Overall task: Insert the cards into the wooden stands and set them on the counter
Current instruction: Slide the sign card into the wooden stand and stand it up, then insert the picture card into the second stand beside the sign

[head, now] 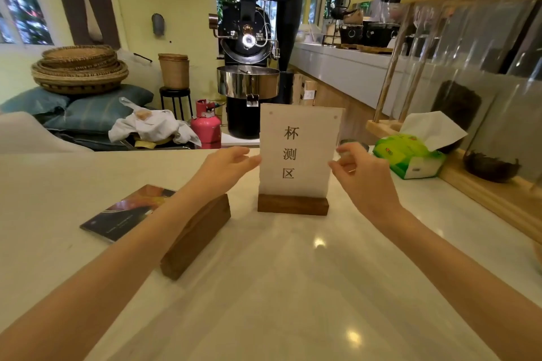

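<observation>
A white card [297, 152] with three printed characters stands upright in a dark wooden stand [292, 204] on the pale counter [293, 287]. My left hand [227, 165] is at the card's left edge, fingertips at or just touching it, fingers apart. My right hand [359, 173] hovers at the card's right edge, fingers loosely curled, holding nothing. A second wooden stand [196, 239] lies on the counter to the left, with no card in it, partly behind my left forearm. A dark printed card [126, 212] lies flat further left.
A green tissue pack [410, 157] sits at the right, beside a raised wooden shelf with glass jars [492, 132]. Beyond the counter's far edge stand a black coffee roaster [249, 47], a pink gas cylinder [205, 123], cushions and woven baskets [79, 67].
</observation>
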The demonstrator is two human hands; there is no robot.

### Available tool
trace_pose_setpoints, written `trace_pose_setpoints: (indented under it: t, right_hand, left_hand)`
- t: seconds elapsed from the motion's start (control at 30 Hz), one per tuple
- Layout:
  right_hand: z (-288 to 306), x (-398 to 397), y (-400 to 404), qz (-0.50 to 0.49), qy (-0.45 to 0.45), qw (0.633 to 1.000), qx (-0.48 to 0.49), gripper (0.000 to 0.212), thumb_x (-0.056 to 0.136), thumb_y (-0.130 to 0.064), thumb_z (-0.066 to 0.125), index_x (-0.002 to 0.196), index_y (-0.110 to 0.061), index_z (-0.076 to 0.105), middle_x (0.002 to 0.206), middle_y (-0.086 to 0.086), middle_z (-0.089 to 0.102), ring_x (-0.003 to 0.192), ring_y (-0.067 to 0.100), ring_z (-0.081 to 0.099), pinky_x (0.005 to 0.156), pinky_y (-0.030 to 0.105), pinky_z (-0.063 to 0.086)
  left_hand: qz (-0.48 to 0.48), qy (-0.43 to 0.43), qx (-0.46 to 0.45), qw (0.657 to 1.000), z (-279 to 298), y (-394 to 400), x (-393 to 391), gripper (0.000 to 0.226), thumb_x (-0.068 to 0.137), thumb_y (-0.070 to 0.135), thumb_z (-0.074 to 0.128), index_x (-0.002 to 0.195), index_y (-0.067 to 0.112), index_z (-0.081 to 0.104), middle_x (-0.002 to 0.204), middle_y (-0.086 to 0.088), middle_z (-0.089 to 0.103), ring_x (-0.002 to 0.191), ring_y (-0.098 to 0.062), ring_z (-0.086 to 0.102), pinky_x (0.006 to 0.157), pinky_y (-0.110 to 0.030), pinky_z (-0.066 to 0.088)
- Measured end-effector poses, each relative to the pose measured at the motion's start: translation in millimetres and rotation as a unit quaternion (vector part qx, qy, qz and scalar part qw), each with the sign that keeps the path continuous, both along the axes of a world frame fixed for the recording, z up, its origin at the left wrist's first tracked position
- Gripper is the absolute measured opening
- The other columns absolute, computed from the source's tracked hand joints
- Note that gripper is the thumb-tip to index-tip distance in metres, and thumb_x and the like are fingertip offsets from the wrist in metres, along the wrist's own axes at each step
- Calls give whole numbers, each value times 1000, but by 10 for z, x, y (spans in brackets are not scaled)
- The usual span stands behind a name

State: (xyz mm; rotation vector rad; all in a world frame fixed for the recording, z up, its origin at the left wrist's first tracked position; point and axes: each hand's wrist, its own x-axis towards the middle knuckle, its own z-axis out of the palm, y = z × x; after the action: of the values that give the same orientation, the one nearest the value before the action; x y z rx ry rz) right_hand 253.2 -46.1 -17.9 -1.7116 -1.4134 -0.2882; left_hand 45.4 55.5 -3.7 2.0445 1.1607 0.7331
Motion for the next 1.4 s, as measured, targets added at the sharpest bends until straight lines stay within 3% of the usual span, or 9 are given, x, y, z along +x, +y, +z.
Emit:
trace_pose_setpoints:
  t: [0.13,0.2,0.3,0.63,0.77,1.0,1.17,1.23,1.4]
  right_hand:
    - [113,-412,-5,134,-104,986,-4,20,83,-12,62,102,-5,63,94,14,71,79,21,66,74,27,53]
    - [202,-619,129,189,-65,976,-81,22,84,-18,61,104,-10,63,99,6,69,86,15,63,81,25,51]
    - [303,-918,388,276,-41,931,-235,22,84,-25,59,104,-16,64,95,-4,65,80,2,58,73,9,47]
    - [140,-1497,1255,330,-1,852,-407,23,86,-26,56,102,-11,64,98,7,68,80,13,64,71,24,51]
    - [-1,-1568,1419,293,-38,829,-474,30,86,-30,56,107,-11,63,104,8,65,93,21,61,82,32,48]
    - [-100,-1488,1467,333,47,810,-480,26,81,-17,62,107,-14,67,94,-1,66,82,10,60,65,15,46]
    - [-136,-1469,1445,347,81,804,-476,26,83,-14,60,107,-9,66,96,1,66,83,11,60,67,15,46]
    - [-152,-1464,1431,349,76,815,-457,26,83,-13,60,108,-9,66,97,0,65,88,14,59,73,18,45]
    - [-160,-1414,1386,346,125,833,-413,25,82,-14,62,106,-13,67,93,2,65,84,15,58,72,21,46]
  left_hand:
    - [5,20,-68,997,88,-87,-326,41,86,37,50,120,16,56,125,-7,58,111,-20,53,96,-35,43]
    - [20,52,-96,994,128,-117,-520,41,86,37,50,120,15,56,125,-7,57,113,-21,53,93,-33,42]
    - [48,81,-117,989,153,-165,-850,39,86,34,51,117,12,57,122,-8,59,110,-23,55,98,-37,44]
    - [133,3,-293,947,-77,-392,-1673,32,83,29,58,89,-1,69,74,-11,74,63,-19,71,57,-25,59]
    - [157,-87,-379,908,-286,-436,-1764,35,82,22,61,98,-9,61,73,-17,73,58,-22,71,55,-29,60]
    - [200,-255,-411,852,-522,-438,-1670,24,79,8,62,100,-3,61,96,-24,69,66,-22,72,63,-29,59]
    - [239,-371,-416,795,-613,-459,-1567,19,76,-5,61,95,-4,61,70,-16,74,59,-22,71,54,-28,60]
    - [243,-388,-408,790,-622,-479,-1522,18,77,-7,59,94,-5,60,64,-15,74,58,-22,71,49,-27,59]
    - [259,-386,-354,811,-563,-485,-1451,6,78,-9,57,84,-7,58,86,-18,66,75,-25,66,49,-26,59]
